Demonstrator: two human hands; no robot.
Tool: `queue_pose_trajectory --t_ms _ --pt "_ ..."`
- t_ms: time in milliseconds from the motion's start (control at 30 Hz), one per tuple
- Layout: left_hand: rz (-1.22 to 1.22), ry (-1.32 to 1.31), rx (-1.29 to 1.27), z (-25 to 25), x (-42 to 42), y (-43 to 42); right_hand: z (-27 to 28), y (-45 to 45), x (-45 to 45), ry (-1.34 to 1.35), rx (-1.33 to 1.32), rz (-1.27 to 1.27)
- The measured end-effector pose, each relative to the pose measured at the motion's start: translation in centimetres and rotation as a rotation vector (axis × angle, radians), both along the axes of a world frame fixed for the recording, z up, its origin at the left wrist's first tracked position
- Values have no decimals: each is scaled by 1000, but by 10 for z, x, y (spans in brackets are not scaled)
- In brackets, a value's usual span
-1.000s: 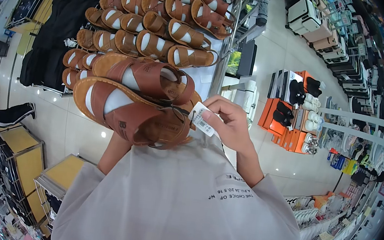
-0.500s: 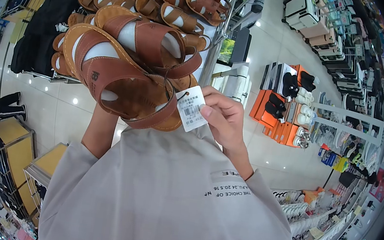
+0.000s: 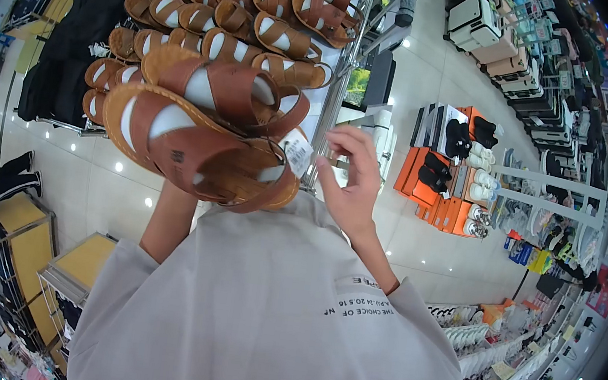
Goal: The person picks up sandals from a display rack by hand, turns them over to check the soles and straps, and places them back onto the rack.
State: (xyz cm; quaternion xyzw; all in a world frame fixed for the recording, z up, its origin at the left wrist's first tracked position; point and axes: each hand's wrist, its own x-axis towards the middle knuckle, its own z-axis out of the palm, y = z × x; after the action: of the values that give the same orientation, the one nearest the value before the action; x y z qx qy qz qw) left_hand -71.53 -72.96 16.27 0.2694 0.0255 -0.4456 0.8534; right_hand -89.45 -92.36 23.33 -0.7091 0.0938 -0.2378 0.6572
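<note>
A pair of brown leather sandals (image 3: 173, 143), stuffed with white paper, is held up in front of my chest. My left forearm (image 3: 171, 219) runs up beneath them. The left hand supports them from below, its fingers hidden by the soles. From the strap of the nearer sandal hangs a white price tag (image 3: 297, 154), blurred and tilted. Just to the right of the tag, my right hand (image 3: 354, 185) has its fingers apart and curved, holding nothing.
Rows of similar brown sandals (image 3: 234, 18) fill the display table ahead. Dark clothing (image 3: 73, 32) lies to its left. On the right are orange shoeboxes (image 3: 415, 181) with shoes, and suitcases (image 3: 476, 25) farther back. A low yellow-topped stand (image 3: 83, 258) is at lower left.
My right hand has let go of the price tag and moved slightly right, its fingers opening. The tag now swings free. The held sandals have tilted and shifted slightly down.
</note>
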Motion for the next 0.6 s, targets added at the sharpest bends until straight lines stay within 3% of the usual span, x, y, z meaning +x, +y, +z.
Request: queue_pose_trajectory --t_ms 33,167,300,400,600 --pt "12 9 -1 -3 -3 -2 -4 -2 2 11 -190 -110" --pt "74 37 18 -12 -17 5 12 7 -8 62 189 76" --pt "150 49 58 -25 -30 10 23 19 2 274 204 395" --pt "182 40 103 -36 -39 9 13 31 9 494 185 459" --pt "211 -82 256 -60 -33 -17 -35 19 12 491 403 333"
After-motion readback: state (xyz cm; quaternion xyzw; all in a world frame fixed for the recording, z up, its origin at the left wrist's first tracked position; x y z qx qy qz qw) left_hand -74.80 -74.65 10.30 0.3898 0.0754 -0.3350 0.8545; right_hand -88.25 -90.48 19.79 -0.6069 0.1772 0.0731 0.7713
